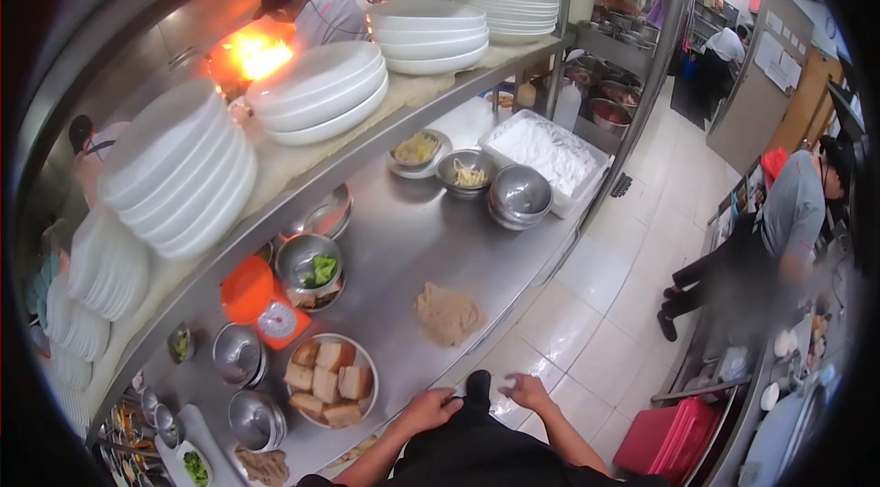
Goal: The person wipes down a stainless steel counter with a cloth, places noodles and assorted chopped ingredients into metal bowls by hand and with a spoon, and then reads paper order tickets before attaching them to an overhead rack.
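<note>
My left hand [433,410] is by the steel counter's front edge, fingers loosely bent and apart, with nothing visible in it. Over the floor to its right, my right hand [529,391] also looks empty, its thumb and fingers apart. Between them shows a dark shoe [478,388]. Nearest my left hand on the counter is a bowl [371,393] of thick browned blocks [325,384], perhaps pork belly or bread. A crumpled beige cloth [448,314] lies farther up the counter.
An orange scale [280,322] stands beside a steel bowl of greens [310,265]. White plates [316,88] line the shelf above. A tray of white powder [543,157] sits at the far end. Flames [254,54] rise near one co-worker; another person [786,217] stands right, behind a red bin [667,439].
</note>
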